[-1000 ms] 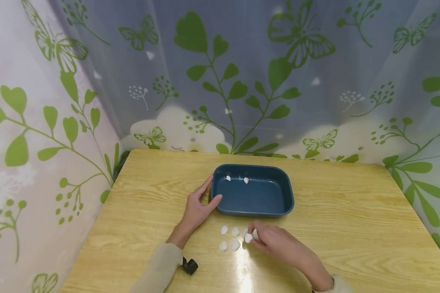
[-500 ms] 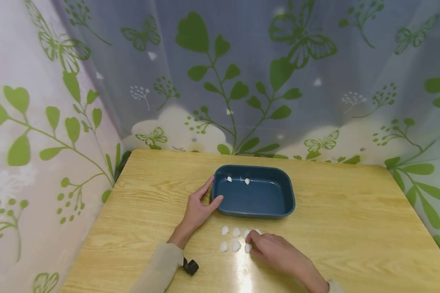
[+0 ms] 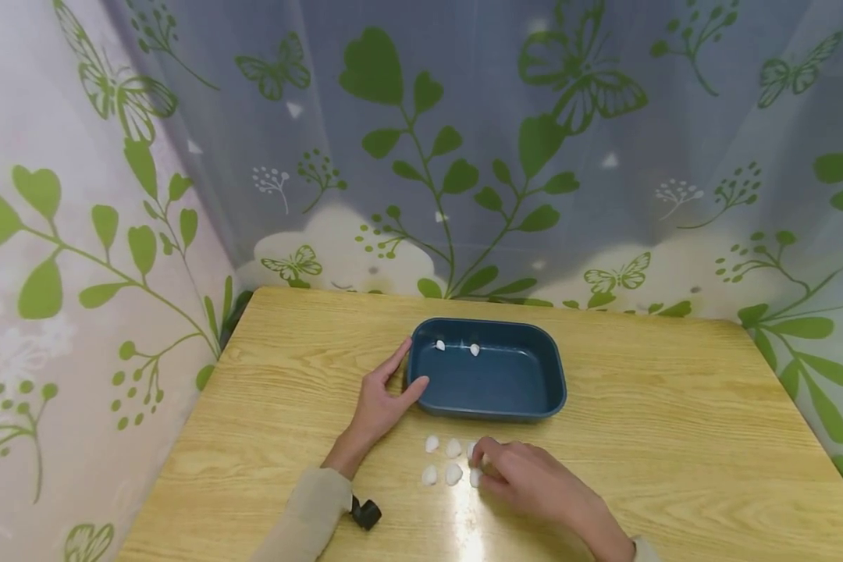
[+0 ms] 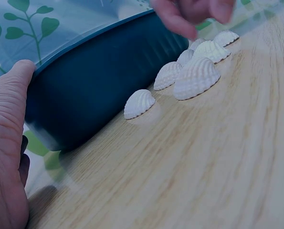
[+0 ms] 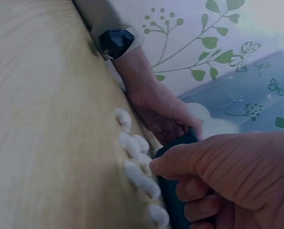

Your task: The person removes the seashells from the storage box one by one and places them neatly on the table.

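A dark blue plastic basin (image 3: 492, 390) stands on the table with two small white seashells (image 3: 474, 350) lying inside near its back wall. My left hand (image 3: 379, 402) rests against its left end, fingers extended along the side and thumb (image 4: 17, 90) reaching up to the rim. Several ribbed white seashells (image 3: 453, 474) lie in two rows in front of the basin. Over the right end of these rows is my right hand (image 3: 527, 476), fingers loosely bent and no shell showing between them. It covers part of the shells there.
The light wooden table (image 3: 674, 421) extends to both sides of the basin. Behind it and on the left hang printed curtains (image 3: 309, 133) with leaves and butterflies. A black wrist device (image 3: 367, 513) sits by the left sleeve.
A second ago my right hand pinched a shell; that shell now lies at the right end of the front row. The hand has shifted slightly back over the shells. My left hand stays put.
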Motion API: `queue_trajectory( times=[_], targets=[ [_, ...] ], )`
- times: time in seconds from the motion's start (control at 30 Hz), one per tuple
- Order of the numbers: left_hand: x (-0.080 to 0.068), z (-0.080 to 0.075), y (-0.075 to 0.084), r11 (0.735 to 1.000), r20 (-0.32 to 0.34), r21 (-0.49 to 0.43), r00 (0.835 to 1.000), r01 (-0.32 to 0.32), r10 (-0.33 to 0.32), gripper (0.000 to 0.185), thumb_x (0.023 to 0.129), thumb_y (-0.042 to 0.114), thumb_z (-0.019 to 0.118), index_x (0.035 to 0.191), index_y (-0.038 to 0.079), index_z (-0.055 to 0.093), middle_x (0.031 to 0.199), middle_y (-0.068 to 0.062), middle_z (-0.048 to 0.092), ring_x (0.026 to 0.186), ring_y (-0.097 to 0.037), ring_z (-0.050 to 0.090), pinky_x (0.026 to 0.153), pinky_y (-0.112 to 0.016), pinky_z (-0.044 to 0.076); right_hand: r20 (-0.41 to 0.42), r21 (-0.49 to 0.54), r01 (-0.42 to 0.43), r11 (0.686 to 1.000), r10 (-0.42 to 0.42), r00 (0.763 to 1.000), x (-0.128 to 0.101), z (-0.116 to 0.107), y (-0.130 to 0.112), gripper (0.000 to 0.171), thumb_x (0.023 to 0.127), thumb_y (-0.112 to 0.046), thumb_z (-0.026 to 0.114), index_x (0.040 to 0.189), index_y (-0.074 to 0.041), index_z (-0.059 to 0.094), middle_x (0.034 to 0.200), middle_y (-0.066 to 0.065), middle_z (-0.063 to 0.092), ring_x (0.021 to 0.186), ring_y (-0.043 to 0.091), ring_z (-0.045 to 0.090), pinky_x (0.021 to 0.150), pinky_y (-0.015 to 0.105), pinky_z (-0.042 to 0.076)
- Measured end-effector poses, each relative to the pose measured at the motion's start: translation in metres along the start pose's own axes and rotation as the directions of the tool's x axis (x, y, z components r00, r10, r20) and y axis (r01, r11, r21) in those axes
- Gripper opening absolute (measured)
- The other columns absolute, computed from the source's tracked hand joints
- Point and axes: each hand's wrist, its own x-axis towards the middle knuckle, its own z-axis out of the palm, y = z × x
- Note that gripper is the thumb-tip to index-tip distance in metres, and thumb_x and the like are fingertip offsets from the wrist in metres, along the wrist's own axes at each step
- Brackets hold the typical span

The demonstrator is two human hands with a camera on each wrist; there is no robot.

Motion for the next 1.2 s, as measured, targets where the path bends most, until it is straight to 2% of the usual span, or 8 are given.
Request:
queue_trajectory(
  times=[0.23,0.37,0.47,0.6,0.7,0.87,1.03,1.2],
  targets=[
    [0.000,0.001,-0.002,1.000,0.003,0.010,1.000,0.006,-0.006,0.066,0.095,0.007,0.077,0.153,-0.004,0.048,0.158,-0.021,0.046,0.148,-0.033,0.043,0.122,-0.040,0.036,-0.063,0.010,0.068,0.998,-0.068,0.996,0.010,-0.019,-0.004,0.014,0.099,-0.013,0.073,0.112,-0.010,0.068,0.063,-0.018,0.042,0.052,-0.005,0.036,0.046,0.015,0.034],
    [0.001,0.004,-0.019,1.000,-0.014,0.011,1.000,-0.005,0.005,0.067,0.094,0.006,0.077,0.154,-0.002,0.048,0.158,-0.018,0.046,0.148,-0.032,0.042,0.122,-0.043,0.035,-0.071,0.040,0.086,0.995,-0.083,0.994,0.017,-0.026,-0.006,0.015,0.101,-0.015,0.070,0.115,-0.009,0.068,0.062,-0.018,0.040,0.052,-0.005,0.034,0.047,0.014,0.031],
    [0.002,0.007,-0.035,1.000,-0.024,0.015,1.000,-0.010,0.010,0.068,0.094,0.006,0.078,0.155,0.003,0.048,0.159,-0.013,0.047,0.148,-0.029,0.042,0.122,-0.045,0.035,-0.116,0.044,0.108,0.993,-0.102,0.988,0.024,-0.032,-0.006,0.015,0.101,-0.014,0.070,0.115,-0.007,0.068,0.063,-0.018,0.038,0.052,-0.005,0.033,0.049,0.015,0.032],
    [0.002,0.006,-0.043,1.000,-0.022,0.023,1.000,-0.014,0.015,0.069,0.094,0.009,0.079,0.156,0.010,0.049,0.159,-0.007,0.047,0.148,-0.025,0.043,0.123,-0.043,0.036,-0.184,0.051,0.115,0.992,-0.104,0.977,0.034,-0.041,0.002,0.016,0.101,-0.010,0.070,0.116,-0.006,0.068,0.064,-0.016,0.041,0.052,-0.004,0.035,0.050,0.018,0.036],
    [0.002,0.005,-0.044,1.000,-0.014,0.017,1.000,-0.017,0.017,0.069,0.095,0.014,0.079,0.157,0.012,0.049,0.160,-0.004,0.047,0.149,-0.022,0.042,0.123,-0.041,0.036,-0.214,0.030,0.089,0.996,-0.081,0.974,0.046,-0.047,0.014,0.018,0.100,-0.009,0.071,0.116,-0.004,0.068,0.064,-0.014,0.043,0.052,-0.002,0.036,0.050,0.019,0.039],
    [0.001,0.003,-0.045,1.000,-0.011,0.023,1.000,-0.014,0.014,0.069,0.096,0.018,0.079,0.157,0.014,0.048,0.161,-0.002,0.046,0.149,-0.021,0.042,0.123,-0.038,0.035,-0.226,-0.049,-0.004,0.999,-0.007,0.974,0.069,-0.047,0.036,0.022,0.099,-0.009,0.071,0.119,0.000,0.067,0.061,-0.012,0.045,0.049,0.000,0.037,0.047,0.020,0.036],
    [0.002,0.003,-0.046,0.999,-0.013,0.030,1.000,-0.024,0.025,0.068,0.096,0.018,0.078,0.157,0.014,0.049,0.160,-0.002,0.047,0.149,-0.023,0.043,0.123,-0.036,0.036,-0.213,-0.114,-0.100,0.988,0.074,0.974,0.087,-0.047,0.052,0.026,0.099,-0.010,0.071,0.123,0.000,0.066,0.060,-0.008,0.048,0.049,0.006,0.041,0.046,0.022,0.034],
    [0.002,0.004,-0.045,1.000,-0.008,0.015,1.000,-0.017,0.017,0.069,0.095,0.015,0.079,0.157,0.014,0.049,0.160,-0.003,0.047,0.149,-0.023,0.042,0.123,-0.038,0.035,-0.206,-0.125,-0.174,0.977,0.146,0.968,0.100,-0.047,0.065,0.030,0.102,-0.015,0.069,0.128,-0.002,0.065,0.062,-0.006,0.052,0.050,0.009,0.046,0.045,0.023,0.036]
  ],
)
